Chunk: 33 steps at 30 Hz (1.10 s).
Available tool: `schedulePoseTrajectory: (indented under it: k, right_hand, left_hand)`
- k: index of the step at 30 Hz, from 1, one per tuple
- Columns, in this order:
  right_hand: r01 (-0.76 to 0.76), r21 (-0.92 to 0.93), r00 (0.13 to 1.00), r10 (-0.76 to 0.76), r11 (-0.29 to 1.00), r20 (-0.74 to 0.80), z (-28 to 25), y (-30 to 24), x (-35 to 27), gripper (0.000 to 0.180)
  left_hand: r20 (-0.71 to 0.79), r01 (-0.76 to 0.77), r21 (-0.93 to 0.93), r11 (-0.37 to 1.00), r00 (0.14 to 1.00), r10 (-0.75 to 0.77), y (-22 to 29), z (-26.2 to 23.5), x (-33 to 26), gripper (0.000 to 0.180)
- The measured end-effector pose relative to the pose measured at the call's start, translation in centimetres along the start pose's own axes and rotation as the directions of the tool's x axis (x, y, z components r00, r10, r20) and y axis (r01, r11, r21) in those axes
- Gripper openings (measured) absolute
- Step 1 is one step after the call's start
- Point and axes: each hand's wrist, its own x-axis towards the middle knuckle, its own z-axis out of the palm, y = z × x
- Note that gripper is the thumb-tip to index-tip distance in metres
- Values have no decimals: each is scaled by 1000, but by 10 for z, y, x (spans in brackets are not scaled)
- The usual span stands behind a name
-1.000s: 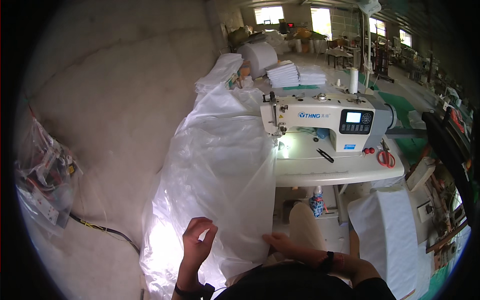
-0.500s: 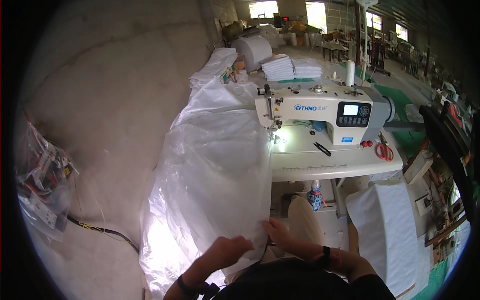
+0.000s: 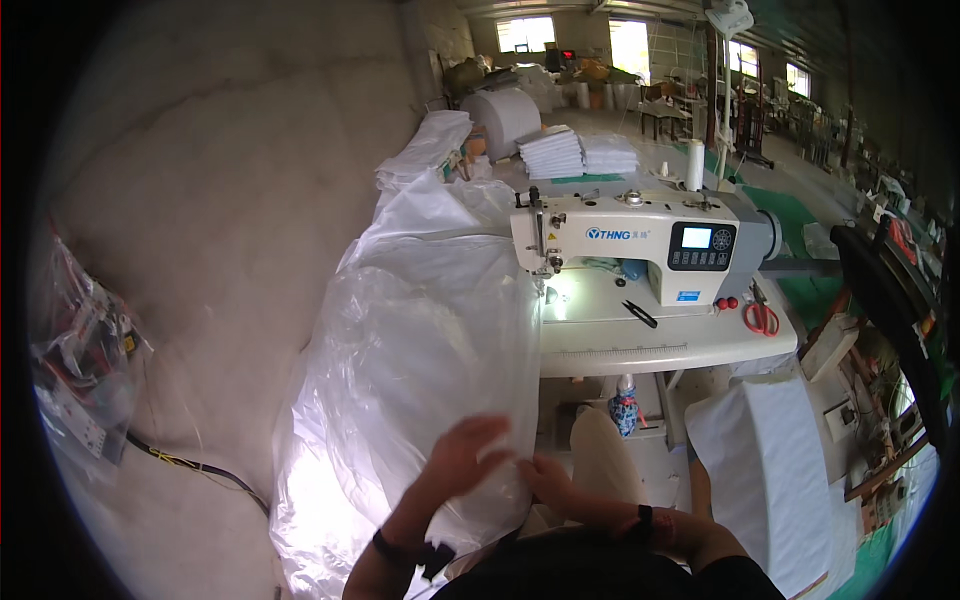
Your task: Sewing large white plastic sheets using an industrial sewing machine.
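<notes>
A large sheet of clear plastic film point(image 3: 415, 330) with white material beneath it hangs over the left end of the sewing table and down toward my lap. At its right edge, my right hand point(image 3: 548, 483) is closed, pinching the film's border. My left hand point(image 3: 468, 455), slightly smeared by motion, hovers over the film with its fingers stretched to the right and thumb apart; I see nothing in it. Beyond my hands stands a white sewing machine point(image 3: 625, 240), its lamp lit and the film's upper right edge beside its needle end.
On the table point(image 3: 640, 357) lie black thread snips point(image 3: 640, 314) and red-handled scissors point(image 3: 761, 318). White cloth point(image 3: 765, 470) hangs at the right. A bag of parts point(image 3: 85, 350) is at far left. Folded white stacks point(image 3: 552, 153) and a big roll point(image 3: 503, 120) sit behind.
My left hand has risen over the film, and its thumb and fingers have come apart. The right hand stays at the film's edge, slightly lower. The whole view has shifted a little.
</notes>
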Motion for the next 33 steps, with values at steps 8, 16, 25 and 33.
schedulePoseTrajectory:
  k: [8,16,25,33]
  right_hand:
    - [70,-191,994,-85,979,-71,-6,-7,-4,33]
    - [125,-377,988,-149,918,-35,-1,-22,-7,31]
    - [99,-532,982,-168,841,-82,-2,-33,-12,49]
    - [90,-874,969,-244,477,-33,-28,-44,1,64]
  left_hand:
    - [-224,784,592,185,380,-897,-161,-28,-12,51]
    - [267,281,72,957,919,-290,55,44,-79,35]
    - [437,345,-63,937,853,-285,59,42,-101,12]
    - [323,165,-8,986,934,-154,75,40,-50,18]
